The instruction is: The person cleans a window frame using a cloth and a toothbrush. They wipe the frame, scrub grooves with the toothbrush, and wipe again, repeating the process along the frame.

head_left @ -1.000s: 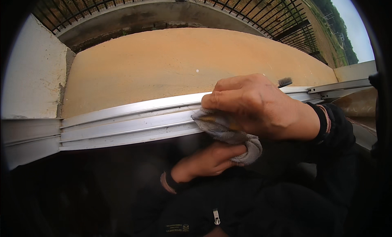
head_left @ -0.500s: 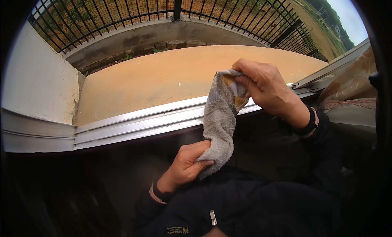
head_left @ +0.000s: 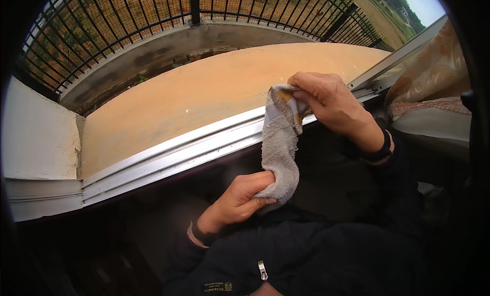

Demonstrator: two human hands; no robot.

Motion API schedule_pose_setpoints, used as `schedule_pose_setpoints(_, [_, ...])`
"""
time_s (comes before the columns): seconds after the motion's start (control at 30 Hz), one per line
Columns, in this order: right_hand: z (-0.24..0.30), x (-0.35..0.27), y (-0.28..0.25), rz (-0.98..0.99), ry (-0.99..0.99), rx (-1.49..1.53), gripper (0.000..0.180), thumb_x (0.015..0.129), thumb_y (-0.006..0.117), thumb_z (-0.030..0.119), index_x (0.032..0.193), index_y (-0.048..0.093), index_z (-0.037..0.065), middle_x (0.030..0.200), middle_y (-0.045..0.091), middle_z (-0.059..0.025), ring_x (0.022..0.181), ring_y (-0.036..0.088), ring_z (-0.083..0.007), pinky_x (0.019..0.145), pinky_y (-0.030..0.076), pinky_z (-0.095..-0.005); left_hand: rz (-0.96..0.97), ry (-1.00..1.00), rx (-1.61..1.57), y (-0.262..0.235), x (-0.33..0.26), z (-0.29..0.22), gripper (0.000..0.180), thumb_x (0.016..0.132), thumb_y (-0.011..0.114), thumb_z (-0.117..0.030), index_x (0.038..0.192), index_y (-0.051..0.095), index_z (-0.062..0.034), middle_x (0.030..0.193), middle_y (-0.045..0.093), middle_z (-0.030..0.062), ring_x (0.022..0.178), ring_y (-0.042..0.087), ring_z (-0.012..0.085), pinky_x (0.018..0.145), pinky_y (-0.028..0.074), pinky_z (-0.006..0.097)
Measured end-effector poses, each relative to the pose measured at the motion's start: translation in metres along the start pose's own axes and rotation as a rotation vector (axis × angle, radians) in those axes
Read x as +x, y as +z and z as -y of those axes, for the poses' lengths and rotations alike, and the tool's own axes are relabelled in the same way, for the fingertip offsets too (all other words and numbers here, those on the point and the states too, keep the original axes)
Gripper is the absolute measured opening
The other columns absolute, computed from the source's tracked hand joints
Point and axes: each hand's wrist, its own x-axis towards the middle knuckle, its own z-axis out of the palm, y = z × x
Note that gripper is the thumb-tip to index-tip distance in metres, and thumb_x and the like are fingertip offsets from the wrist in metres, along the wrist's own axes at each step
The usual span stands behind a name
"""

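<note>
A long, narrow grey terry cloth (head_left: 280,143), sock-like in shape, is stretched between my two hands. At its upper end a white and yellow-brown patterned side shows. My right hand (head_left: 329,105) pinches that upper end between thumb and fingers, just over the window track. Lower down and nearer my body, my left hand (head_left: 240,199) grips the other end, thumb and fingers closed on the fabric. The cloth hangs in front of the silver metal window track (head_left: 178,153) and covers part of it.
Beyond the track lies an orange-tan outer ledge (head_left: 204,87). A white wall end (head_left: 41,133) stands at the left. On the right are a window sash frame (head_left: 398,51) and a patterned curtain (head_left: 434,71). A black railing (head_left: 194,8) on a concrete curb (head_left: 168,51) runs behind.
The view has turned slightly, so the track slants more. Both hands keep hold of the cloth; my left hand sits a little higher and further right in the picture.
</note>
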Motion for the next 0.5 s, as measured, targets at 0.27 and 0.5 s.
schedule_pose_setpoints(0.27, [-0.018, -0.058, -0.022, 0.222, 0.277, 0.556, 0.017, 0.09, 0.067, 0.007, 0.106, 0.065, 0.0, 0.08, 0.063, -0.0082, 0.073, 0.057, -0.0136, 0.067, 0.046, -0.0263, 0.098, -0.08, -0.011, 0.023, 0.026, 0.026, 0.02, 0.088, 0.07, -0.007, 0.1, 0.059, 0.0037, 0.09, 0.058, 0.0194, 0.082, 0.057, 0.0392, 0.073, 0.048, 0.037])
schedule_pose_setpoints(0.5, [-0.031, -0.094, -0.024, 0.318, 0.139, 0.637, 0.019, 0.085, 0.067, 0.005, 0.104, 0.068, 0.0, 0.09, 0.066, -0.0082, 0.079, 0.062, -0.0192, 0.071, 0.047, -0.029, -0.092, -0.275, 0.15, 0.023, 0.031, 0.029, 0.029, 0.08, 0.082, -0.014, 0.085, 0.059, 0.004, 0.073, 0.054, 0.0168, 0.064, 0.051, 0.0331, 0.059, 0.045, 0.034])
